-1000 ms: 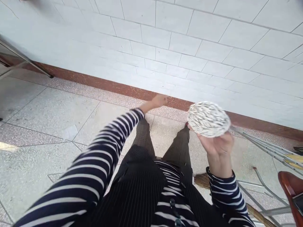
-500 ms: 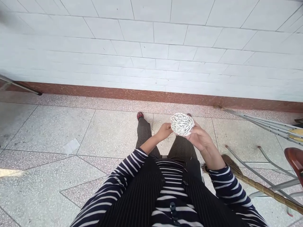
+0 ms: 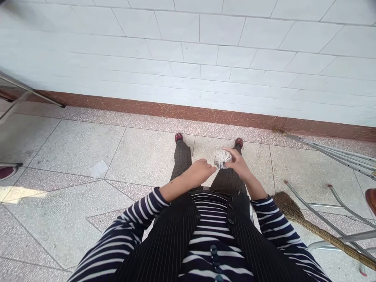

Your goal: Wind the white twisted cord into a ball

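Note:
A small woven white piece (image 3: 222, 157), made of thick plaited strands, is held in front of my legs. It is partly blurred, and loose strands seem to show on its facing side. My right hand (image 3: 239, 166) wraps round its right side, thumb below and fingers above. At its lower left edge, my left hand (image 3: 201, 172) is closed in a pinch on what looks like a strand of the piece. The exact grip between those fingertips is too small to make out clearly.
A white tiled wall (image 3: 220, 29) rises ahead over a red-brown skirting. To the right are a straw broom (image 3: 289, 205), metal chair legs (image 3: 311, 205) and a folded metal frame (image 3: 331, 150). Paper (image 3: 98, 169) lies on the floor; another metal frame (image 3: 35, 96) stands left.
The woven piece has turned from its neat plaited face to a side with loose strands, and sits slightly lower. My left hand has moved to its lower left edge. The view has shifted slightly.

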{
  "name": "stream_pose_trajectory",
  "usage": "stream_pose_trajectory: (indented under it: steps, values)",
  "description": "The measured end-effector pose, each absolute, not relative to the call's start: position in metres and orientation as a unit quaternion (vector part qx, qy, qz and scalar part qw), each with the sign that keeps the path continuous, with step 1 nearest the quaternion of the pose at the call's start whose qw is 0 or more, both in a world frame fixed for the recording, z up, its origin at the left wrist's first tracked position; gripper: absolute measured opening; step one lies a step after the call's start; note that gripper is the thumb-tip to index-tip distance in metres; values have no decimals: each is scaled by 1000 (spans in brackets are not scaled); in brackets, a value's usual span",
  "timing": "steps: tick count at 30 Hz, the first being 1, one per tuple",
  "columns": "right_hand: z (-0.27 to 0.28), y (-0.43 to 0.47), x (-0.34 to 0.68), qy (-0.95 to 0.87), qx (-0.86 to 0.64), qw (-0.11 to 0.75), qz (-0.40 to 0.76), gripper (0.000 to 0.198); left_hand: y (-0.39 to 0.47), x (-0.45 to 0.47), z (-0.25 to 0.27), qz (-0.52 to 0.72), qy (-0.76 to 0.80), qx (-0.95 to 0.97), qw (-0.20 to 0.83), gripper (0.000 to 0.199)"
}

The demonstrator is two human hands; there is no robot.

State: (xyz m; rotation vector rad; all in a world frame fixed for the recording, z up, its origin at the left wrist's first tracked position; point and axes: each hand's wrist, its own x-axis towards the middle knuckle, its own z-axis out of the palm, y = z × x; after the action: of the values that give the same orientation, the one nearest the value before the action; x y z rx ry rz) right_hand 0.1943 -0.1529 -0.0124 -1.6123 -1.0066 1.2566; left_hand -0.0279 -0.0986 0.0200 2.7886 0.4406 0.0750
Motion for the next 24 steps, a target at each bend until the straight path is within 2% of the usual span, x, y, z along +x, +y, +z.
stream_pose_trajectory:
  steps: [5,11,14,18,24]
  values:
    - [-22,-166,176,-437,-581,379,572,62,-78,-26,30,66,54,990,114,25]
    - [-5,-181,175,-356,-454,424,698,77,-80,-23,35,128,124,979,100,27]
    - [-5,-182,168,-351,-493,425,673,73,-81,-22,36,122,115,983,82,24]
    - [-4,-180,164,-414,-590,375,583,61,-81,-26,31,115,91,988,56,22]
    - [16,-187,176,-506,-575,305,565,63,-70,-36,23,151,97,983,45,21]
